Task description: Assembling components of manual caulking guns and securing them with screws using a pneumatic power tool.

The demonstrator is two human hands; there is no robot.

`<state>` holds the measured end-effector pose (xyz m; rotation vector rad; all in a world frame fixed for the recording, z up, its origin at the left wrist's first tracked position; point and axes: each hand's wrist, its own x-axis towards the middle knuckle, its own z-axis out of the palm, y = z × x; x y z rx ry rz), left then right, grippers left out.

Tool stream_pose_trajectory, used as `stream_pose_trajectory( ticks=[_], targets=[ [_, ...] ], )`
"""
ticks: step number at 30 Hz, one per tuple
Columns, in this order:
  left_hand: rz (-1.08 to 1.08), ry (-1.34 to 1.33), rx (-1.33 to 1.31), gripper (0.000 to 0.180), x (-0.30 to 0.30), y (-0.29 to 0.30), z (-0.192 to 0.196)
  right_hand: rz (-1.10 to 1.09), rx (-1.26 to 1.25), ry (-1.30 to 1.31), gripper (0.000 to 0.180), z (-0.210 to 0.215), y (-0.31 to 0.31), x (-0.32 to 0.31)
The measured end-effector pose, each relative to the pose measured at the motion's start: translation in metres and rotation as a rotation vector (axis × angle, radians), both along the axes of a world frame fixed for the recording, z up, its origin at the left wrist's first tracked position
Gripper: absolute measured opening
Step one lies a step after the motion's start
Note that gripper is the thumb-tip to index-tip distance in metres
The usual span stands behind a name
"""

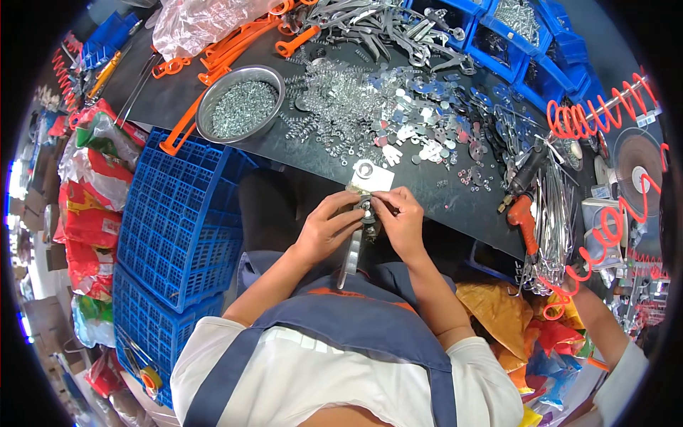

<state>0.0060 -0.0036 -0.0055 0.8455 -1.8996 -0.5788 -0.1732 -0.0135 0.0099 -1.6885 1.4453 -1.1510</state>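
Observation:
At the near edge of the dark table, both my hands work on a small metal assembly (368, 209) with round parts. A long silver bar (351, 257) hangs from it toward my lap. My left hand (329, 225) has its fingers closed on the assembly's left side. My right hand (403, 219) pinches it from the right with thumb and forefinger. Just beyond my fingertips is a white square plate (381, 179) with a dark ring (364, 169) on it. My fingers hide part of the assembly, so its exact kind cannot be made out.
Beyond lie loose springs (327, 107), small metal plates (427, 121) and grey levers (384, 25). A steel bowl (276, 117) of small parts stands left, near orange handles (213, 64). Blue bins (509, 35), a power driver (525, 174), blue crates (171, 220) and another person's arm (601, 324) flank me.

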Motion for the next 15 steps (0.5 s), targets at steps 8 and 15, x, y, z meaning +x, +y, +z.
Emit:
stream_pose_trajectory(
  ticks=[8, 15],
  targets=[
    [-0.046, 0.016, -0.022, 0.032, 0.003, -0.004, 0.002, -0.082, -0.066, -0.065, 0.007, -0.009, 0.003, 0.011],
    [-0.058, -0.047, -0.106, 0.030, 0.013, -0.009, -0.002, -0.089, -0.195, -0.066, 0.007, -0.020, 0.005, 0.017]
  ],
)
